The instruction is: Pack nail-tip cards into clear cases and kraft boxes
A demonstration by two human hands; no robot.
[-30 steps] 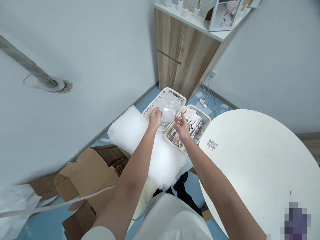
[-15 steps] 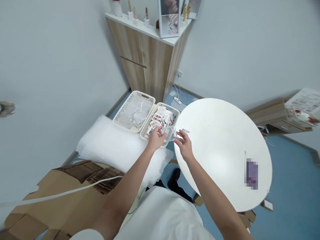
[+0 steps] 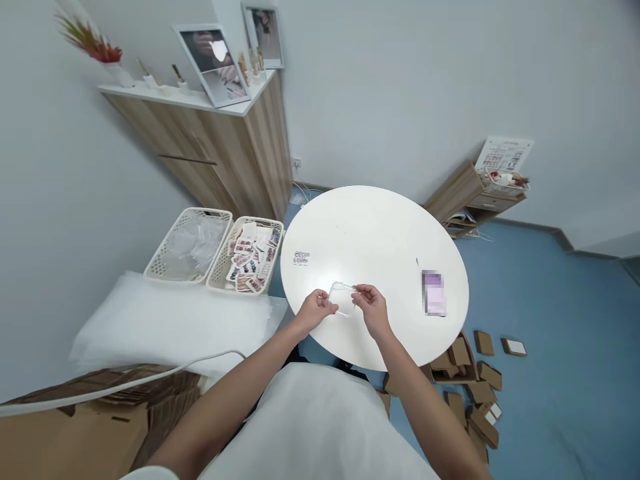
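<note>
Between my two hands a clear plastic box [image 3: 343, 300] is held over the near edge of the round white table [image 3: 380, 227]. My left hand [image 3: 315, 310] pinches its left side between thumb and fingers. On the opposite side, my right hand [image 3: 371, 307] grips the edge and corner. The box looks see-through, and whether anything is in it I cannot tell. A small sheet of press-on nails [image 3: 301, 258] lies on the table, beyond my left hand.
Left of the table stand a white basket of nail sets [image 3: 250, 260] and another basket of clear plastic pieces [image 3: 193, 247]. White foam sheets [image 3: 175, 327] lie in front. A blurred purple item [image 3: 433, 293] rests on the table's right; small cardboard boxes [image 3: 483, 420] litter the floor.
The view has turned right. Both hands have carried the clear plastic box from above the nail basket to over the table, still gripping it on both sides.
</note>
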